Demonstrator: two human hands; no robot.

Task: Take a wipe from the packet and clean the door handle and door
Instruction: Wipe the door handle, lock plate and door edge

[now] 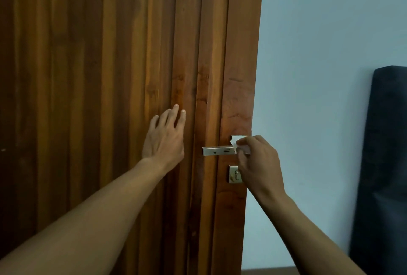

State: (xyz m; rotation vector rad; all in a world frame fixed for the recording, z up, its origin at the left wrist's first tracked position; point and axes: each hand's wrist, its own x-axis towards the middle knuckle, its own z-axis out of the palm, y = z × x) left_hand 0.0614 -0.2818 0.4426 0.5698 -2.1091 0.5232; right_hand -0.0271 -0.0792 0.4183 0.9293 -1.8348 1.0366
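A brown wooden door [114, 58] with vertical planks fills the left and middle of the view. Its silver lever handle [217, 151] sticks out leftward near the door's right edge, with a brass keyhole plate [233, 174] just below. My right hand [258, 162] pinches a small white wipe [239, 141] against the handle's right end. My left hand [165, 138] lies flat on the door planks left of the handle, fingers straight and spread. The wipe packet is not in view.
A pale blue wall [330, 54] runs to the right of the door's edge. A dark upholstered panel [383, 175] stands against that wall at the far right. A strip of brown floor [268, 271] shows at the bottom.
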